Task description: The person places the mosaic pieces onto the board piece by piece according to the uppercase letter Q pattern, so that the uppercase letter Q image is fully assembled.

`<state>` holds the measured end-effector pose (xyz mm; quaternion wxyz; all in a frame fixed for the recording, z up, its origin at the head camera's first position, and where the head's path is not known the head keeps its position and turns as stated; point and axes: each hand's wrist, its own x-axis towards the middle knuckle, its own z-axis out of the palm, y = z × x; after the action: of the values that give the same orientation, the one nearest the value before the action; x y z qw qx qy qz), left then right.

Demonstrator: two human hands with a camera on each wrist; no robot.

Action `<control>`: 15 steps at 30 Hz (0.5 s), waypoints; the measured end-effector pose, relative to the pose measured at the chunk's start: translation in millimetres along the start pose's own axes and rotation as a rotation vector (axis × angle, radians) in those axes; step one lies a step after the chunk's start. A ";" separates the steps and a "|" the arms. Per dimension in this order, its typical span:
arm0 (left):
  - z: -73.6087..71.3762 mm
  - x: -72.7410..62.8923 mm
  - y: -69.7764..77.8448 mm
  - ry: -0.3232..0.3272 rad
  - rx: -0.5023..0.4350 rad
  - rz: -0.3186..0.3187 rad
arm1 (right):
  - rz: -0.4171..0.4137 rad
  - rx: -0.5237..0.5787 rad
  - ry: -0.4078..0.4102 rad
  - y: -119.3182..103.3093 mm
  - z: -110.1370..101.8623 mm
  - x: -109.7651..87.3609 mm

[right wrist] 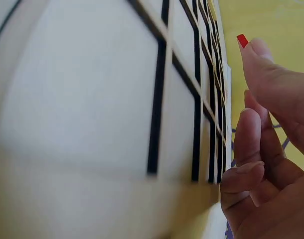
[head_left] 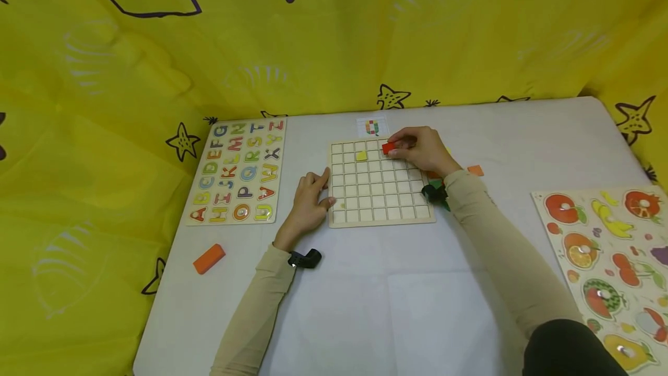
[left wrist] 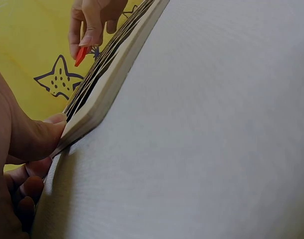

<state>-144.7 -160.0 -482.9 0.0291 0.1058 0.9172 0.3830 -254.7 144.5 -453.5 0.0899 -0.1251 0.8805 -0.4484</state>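
White table [head_left: 344, 306], right hand [head_left: 424, 148] pinching red tile [head_left: 387, 148], seemingly above board [head_left: 377, 189], left hand [head_left: 308, 205] gripping.

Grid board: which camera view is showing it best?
The head view: it shows the grid board from above, nearly whole, partly covered by the right hand. The left wrist view shows mainly its edge, steeply slanted; the right wrist view, some cells, close, partly blurred.

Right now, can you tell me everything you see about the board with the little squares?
The board is cream-colored, squarish and looks wooden. Thin raised strips divide it into square cells inside a plain rim. It lies flat on the white-covered table. A yellow tile sits near its far edge. The left hand grips its left edge; the right hand hides its far right corner.
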 end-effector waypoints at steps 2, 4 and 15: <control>-0.4 0.1 0.2 0.000 -0.002 -0.003 | -0.005 0.010 -0.011 -2.7 2.6 1.4; -0.8 0.2 0.4 -0.002 -0.006 -0.005 | -0.006 0.019 -0.022 -5.1 5.9 3.2; 0.1 0.9 -0.9 0.003 -0.012 -0.005 | 0.015 -0.005 -0.042 -14.5 20.1 9.4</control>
<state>-145.7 -160.4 -483.5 0.0292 0.1027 0.9152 0.3886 -256.1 118.1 -453.8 0.1115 -0.1281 0.8804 -0.4428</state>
